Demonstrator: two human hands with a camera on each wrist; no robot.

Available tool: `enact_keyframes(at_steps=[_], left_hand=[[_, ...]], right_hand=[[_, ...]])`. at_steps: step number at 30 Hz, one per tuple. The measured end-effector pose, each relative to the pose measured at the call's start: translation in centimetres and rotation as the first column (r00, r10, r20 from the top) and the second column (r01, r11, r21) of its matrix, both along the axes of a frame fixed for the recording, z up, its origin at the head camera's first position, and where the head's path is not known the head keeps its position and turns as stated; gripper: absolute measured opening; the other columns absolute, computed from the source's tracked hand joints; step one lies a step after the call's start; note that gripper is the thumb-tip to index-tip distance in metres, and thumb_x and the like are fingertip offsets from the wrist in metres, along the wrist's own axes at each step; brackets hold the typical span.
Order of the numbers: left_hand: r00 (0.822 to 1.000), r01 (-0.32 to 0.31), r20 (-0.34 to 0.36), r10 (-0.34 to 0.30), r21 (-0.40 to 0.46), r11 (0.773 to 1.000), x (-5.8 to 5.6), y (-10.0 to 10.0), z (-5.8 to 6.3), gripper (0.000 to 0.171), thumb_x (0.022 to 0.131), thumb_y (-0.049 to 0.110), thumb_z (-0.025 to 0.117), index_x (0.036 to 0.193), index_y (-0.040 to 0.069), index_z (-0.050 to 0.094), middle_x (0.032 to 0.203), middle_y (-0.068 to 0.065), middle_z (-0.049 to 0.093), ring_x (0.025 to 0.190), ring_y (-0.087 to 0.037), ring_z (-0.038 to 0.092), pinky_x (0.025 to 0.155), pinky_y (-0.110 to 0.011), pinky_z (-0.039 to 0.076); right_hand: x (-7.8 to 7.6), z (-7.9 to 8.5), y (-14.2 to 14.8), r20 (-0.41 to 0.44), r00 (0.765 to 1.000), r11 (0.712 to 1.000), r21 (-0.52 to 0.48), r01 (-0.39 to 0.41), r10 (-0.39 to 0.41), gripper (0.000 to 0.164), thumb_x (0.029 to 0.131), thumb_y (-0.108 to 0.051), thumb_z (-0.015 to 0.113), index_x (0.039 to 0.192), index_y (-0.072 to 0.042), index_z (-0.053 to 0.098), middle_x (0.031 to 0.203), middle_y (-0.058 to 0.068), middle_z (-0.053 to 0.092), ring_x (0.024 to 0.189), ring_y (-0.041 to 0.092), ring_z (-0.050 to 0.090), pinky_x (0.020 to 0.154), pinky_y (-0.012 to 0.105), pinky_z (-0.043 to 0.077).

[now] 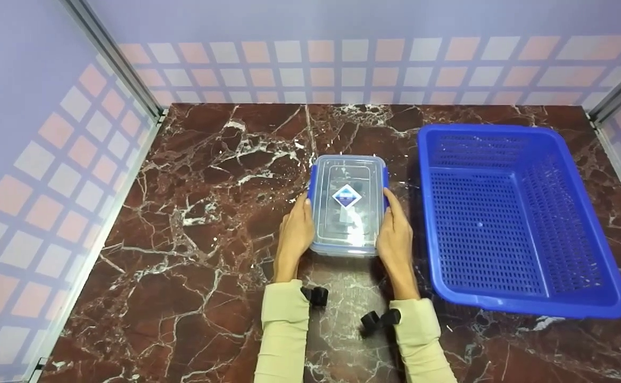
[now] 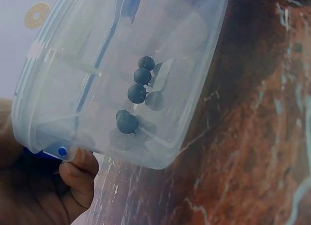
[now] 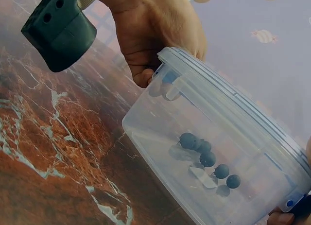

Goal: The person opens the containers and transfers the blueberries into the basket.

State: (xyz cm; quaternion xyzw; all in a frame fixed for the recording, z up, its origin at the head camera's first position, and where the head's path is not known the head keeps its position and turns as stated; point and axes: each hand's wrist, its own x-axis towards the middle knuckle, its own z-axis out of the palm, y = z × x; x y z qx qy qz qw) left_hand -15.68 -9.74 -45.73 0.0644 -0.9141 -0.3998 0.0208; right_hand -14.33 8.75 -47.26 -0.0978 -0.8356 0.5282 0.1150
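A clear plastic food container with blue side clips and a diamond-shaped label on its lid is held between both hands. My left hand grips its left side; in the left wrist view the fingertips curl at a blue clip. On the opposite side my right hand grips it, its fingers partly hidden behind the container in the right wrist view. Through the wall show several small, dark, round grape-like pieces and a small white slip. The lid sits on top.
To the right stands a blue plastic basket with perforated walls. The dark red marbled tabletop carries small white specks. Tile-patterned panels rise at the back and sides. A black camera is strapped at my wrist.
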Motion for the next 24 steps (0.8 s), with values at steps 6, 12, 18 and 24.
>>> enact_keyframes(at_steps=[6,12,18,24], left_hand=[[1.000,0.005,0.002,-0.004,-0.047,0.999,0.0,-0.1,0.3,0.041,0.104,0.025,0.030,0.139,0.013,0.047,0.127,-0.017,0.061,0.108,-0.042,0.061,0.093,-0.053,0.048],[0.999,0.008,0.046,-0.004,-0.081,0.997,-0.3,0.1,0.7,0.040,0.104,0.027,0.028,0.129,0.009,0.053,0.120,-0.020,0.064,0.108,-0.042,0.061,0.093,-0.052,0.048],[0.999,-0.023,0.037,0.025,-0.058,0.998,-0.4,0.1,0.2,0.034,0.103,0.021,0.032,0.109,0.002,0.058,0.107,-0.025,0.066,0.102,-0.045,0.062,0.089,-0.053,0.050],[0.994,-0.106,0.011,0.106,0.025,0.994,-0.3,0.0,-0.8,0.035,0.102,0.017,0.032,0.105,-0.003,0.060,0.108,-0.027,0.065,0.103,-0.047,0.061,0.088,-0.054,0.049]], right_hand=[[0.0,0.1,-0.1,0.004,1.000,1.000,-0.010,0.000,0.000,0.043,0.102,-0.013,0.034,0.143,-0.019,0.046,0.147,0.007,0.046,0.136,0.026,0.041,0.114,0.041,0.032],[-0.1,0.1,-0.1,0.013,1.000,1.000,-0.012,0.004,-0.003,0.043,0.103,-0.016,0.032,0.143,-0.022,0.045,0.147,0.004,0.045,0.137,0.024,0.041,0.114,0.039,0.032],[-0.1,0.0,0.0,0.000,1.000,1.000,-0.008,0.013,-0.013,0.043,0.103,-0.014,0.032,0.143,-0.021,0.045,0.147,0.005,0.046,0.136,0.025,0.041,0.114,0.040,0.032],[0.1,0.0,0.0,0.005,1.000,1.000,-0.013,0.013,-0.013,0.043,0.102,-0.012,0.035,0.143,-0.021,0.045,0.147,0.006,0.046,0.136,0.027,0.041,0.114,0.042,0.032]])
